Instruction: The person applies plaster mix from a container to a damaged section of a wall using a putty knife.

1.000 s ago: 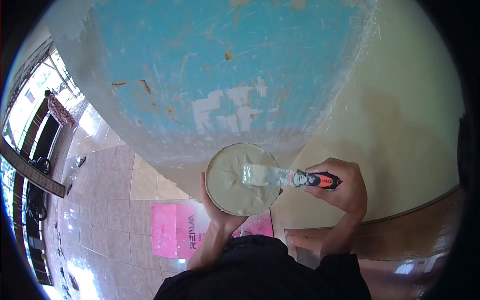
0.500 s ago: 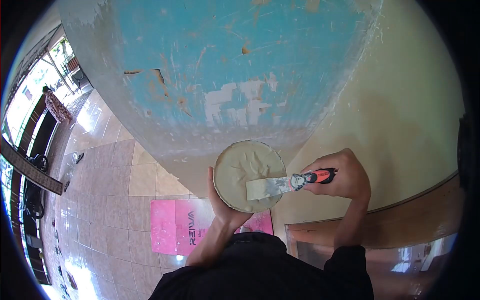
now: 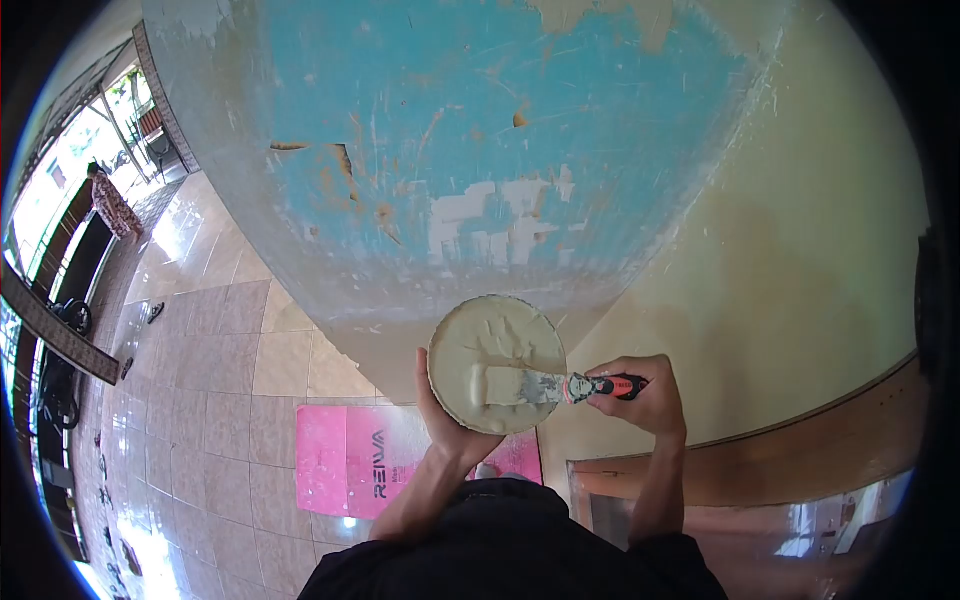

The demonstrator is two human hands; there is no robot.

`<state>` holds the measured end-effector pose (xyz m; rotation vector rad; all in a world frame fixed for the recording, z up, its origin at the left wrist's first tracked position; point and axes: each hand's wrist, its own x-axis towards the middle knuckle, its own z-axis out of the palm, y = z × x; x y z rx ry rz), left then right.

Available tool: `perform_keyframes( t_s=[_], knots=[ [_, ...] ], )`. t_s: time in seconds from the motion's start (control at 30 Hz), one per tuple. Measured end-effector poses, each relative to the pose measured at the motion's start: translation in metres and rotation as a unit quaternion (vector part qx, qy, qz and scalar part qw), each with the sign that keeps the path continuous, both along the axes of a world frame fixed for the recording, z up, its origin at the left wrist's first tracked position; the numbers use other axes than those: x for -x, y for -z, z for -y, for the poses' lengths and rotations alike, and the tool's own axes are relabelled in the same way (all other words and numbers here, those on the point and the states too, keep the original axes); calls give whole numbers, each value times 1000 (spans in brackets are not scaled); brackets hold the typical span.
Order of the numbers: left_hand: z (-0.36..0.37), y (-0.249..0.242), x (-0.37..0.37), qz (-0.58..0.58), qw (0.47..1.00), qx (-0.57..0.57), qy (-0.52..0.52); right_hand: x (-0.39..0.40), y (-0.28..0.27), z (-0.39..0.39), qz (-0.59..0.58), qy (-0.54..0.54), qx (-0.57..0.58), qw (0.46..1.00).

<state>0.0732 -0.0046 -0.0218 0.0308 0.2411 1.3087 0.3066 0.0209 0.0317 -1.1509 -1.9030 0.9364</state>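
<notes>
My left hand (image 3: 447, 425) is wrapped around the side and underside of a round tub of putty (image 3: 497, 335), its thumb up along the left rim. Pale, creamy putty fills the tub, with ridges and dents in its surface. In my right hand (image 3: 650, 402) is a putty knife (image 3: 600, 388) with a red and black handle. The fingers close around that handle, and the flat blade lies in the putty, pointing left. Beyond the tub stands a wall (image 3: 420, 100) of worn blue paint, scratched and chipped, with white putty patches (image 3: 500, 212) low on it.
A pink mat (image 3: 325, 460) marked REIWA lies on the tiled floor (image 3: 215, 370) below me. Wooden furniture (image 3: 740, 475) is at lower right, beside a cream wall (image 3: 800, 250). At far left, a person (image 3: 113, 208) stands near the bright opening.
My right hand has moved left and down, and the blade has pushed further left through the putty, raising a ridge before it. The tub appears slightly lower in view.
</notes>
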Motion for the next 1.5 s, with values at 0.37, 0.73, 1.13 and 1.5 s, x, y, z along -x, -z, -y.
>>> perform_keyframes(
  t_s=[0.37,0.73,1.13,1.5],
  knots=[
    [-17,11,5,18,999,-36,16,7,35,7,-151,50,54,986],
    [-28,8,14,36,998,-57,19,12,29,0,-243,-16,169,955],
    [-33,10,27,18,999,-41,17,25,24,-2,-261,-9,230,938],
    [-32,12,33,41,999,-35,9,35,31,-6,-283,-10,287,915]
  ],
)
